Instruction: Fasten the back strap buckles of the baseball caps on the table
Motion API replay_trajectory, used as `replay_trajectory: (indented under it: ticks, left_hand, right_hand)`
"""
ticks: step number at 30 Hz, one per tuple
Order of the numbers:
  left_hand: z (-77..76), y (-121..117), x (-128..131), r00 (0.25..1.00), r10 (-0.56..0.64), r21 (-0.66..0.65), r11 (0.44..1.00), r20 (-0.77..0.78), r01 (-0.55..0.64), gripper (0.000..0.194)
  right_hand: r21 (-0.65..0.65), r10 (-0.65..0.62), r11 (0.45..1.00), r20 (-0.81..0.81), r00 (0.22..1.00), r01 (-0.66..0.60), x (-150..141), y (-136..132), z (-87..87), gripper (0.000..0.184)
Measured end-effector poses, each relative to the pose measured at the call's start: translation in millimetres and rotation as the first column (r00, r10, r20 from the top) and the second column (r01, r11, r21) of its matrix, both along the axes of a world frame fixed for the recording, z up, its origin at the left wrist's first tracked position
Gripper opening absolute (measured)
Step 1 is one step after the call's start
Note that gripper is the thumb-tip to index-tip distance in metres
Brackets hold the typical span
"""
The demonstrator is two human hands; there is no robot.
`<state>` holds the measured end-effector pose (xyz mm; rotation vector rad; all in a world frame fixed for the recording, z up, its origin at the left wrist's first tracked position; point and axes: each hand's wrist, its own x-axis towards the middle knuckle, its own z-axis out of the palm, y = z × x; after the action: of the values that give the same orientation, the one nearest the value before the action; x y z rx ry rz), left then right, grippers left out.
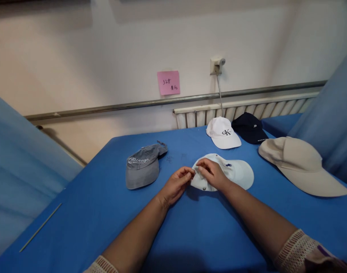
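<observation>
A pale, nearly white baseball cap [238,171] with a small dark logo lies on the blue-covered table, its brim pointing right. My left hand [177,184] pinches the cap's left edge between thumb and fingers. Over the crown's back part is my right hand [212,173], its fingers curled and closed on the fabric near that same edge. What exactly lies between the fingertips is too small to make out. Left of my hands rests a grey cap [143,167] with white lettering, its back strap sticking up.
Behind are a white cap [223,132] with dark letters and a navy cap [249,128]. A large beige cap [298,163] lies at the right. A thin stick [40,227] is at the left on the blue table [105,227]. Blue curtains [17,170] hang at both sides.
</observation>
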<state>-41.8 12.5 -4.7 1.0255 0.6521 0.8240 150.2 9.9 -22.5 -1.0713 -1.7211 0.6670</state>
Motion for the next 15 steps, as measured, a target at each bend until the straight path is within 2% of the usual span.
replay_trajectory:
  ticks: [2,4,7,9,11,13,15]
  left_hand:
    - [-0.1,1.3,1.4,0.995,0.096,0.040,0.995,-0.023,-0.095,0.027]
    - [0.3,1.7,2.1,0.985,0.169,0.059,0.984,-0.013,-0.168,0.026]
    - [2.7,1.8,0.9,0.979,0.194,-0.019,0.981,0.063,-0.193,0.022]
    - [4.4,2.4,-1.2,0.971,0.195,-0.110,0.977,0.139,-0.181,0.017]
    - [5.0,3.2,-3.3,0.960,0.197,-0.170,0.972,0.197,-0.164,0.014]
    - [4.0,3.4,-4.4,0.959,0.193,-0.177,0.972,0.207,-0.158,0.018]
    - [2.3,2.5,-4.3,0.970,0.178,-0.117,0.980,0.162,-0.160,0.026]
  right_hand:
    - [0.127,0.069,0.988,0.161,0.985,-0.090,-2.5,-9.0,12.1,0.032]
    - [0.199,0.109,0.965,0.291,0.950,-0.172,-6.1,-16.4,21.2,0.051]
    - [0.261,0.093,0.944,0.383,0.919,-0.204,-12.1,-22.9,26.8,0.066]
    - [0.295,0.077,0.929,0.433,0.898,-0.222,-15.9,-25.0,27.1,0.063]
    - [0.322,0.037,0.922,0.483,0.875,-0.216,-19.4,-25.9,26.2,0.051]
    - [0.344,-0.023,0.922,0.508,0.861,-0.178,-22.2,-25.5,24.3,0.041]
    - [0.363,-0.066,0.923,0.476,0.877,-0.128,-23.4,-24.0,20.9,0.032]
